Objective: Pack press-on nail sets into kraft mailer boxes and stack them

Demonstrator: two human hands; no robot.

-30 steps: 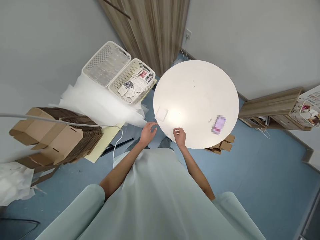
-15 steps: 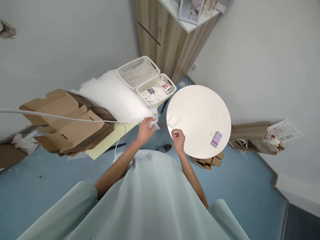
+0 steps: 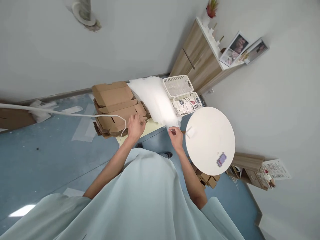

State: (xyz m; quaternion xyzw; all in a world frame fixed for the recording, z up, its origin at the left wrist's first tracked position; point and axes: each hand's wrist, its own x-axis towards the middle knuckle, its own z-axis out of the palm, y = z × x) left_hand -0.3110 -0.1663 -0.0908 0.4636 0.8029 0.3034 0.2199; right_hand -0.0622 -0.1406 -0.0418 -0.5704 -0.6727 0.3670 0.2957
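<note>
My left hand (image 3: 136,127) is over the right side of a stack of flattened brown cardboard boxes (image 3: 112,121), its fingers bent and apart. Whether the fingertips touch the cardboard I cannot tell. By the lower corner of the white foam sheets (image 3: 156,98) is my right hand (image 3: 176,138), thumb and fingers curled together. Anything between them is too small to make out. A small white packet (image 3: 190,132) lies at the left edge of the round white table (image 3: 212,121), just right of that hand.
A white cable (image 3: 75,114) crosses in front of the boxes. Two white baskets (image 3: 187,104) stand behind the foam, the nearer one holding printed cards. On the round table lies a blurred purple item (image 3: 221,159). A wooden cabinet (image 3: 200,63) stands at the back; small cartons (image 3: 208,179) sit below the table.
The view has turned left. My left hand has gone from the foam sheets' corner to the cardboard stack. My right hand has moved left, off the round table's edge, towards the foam.
</note>
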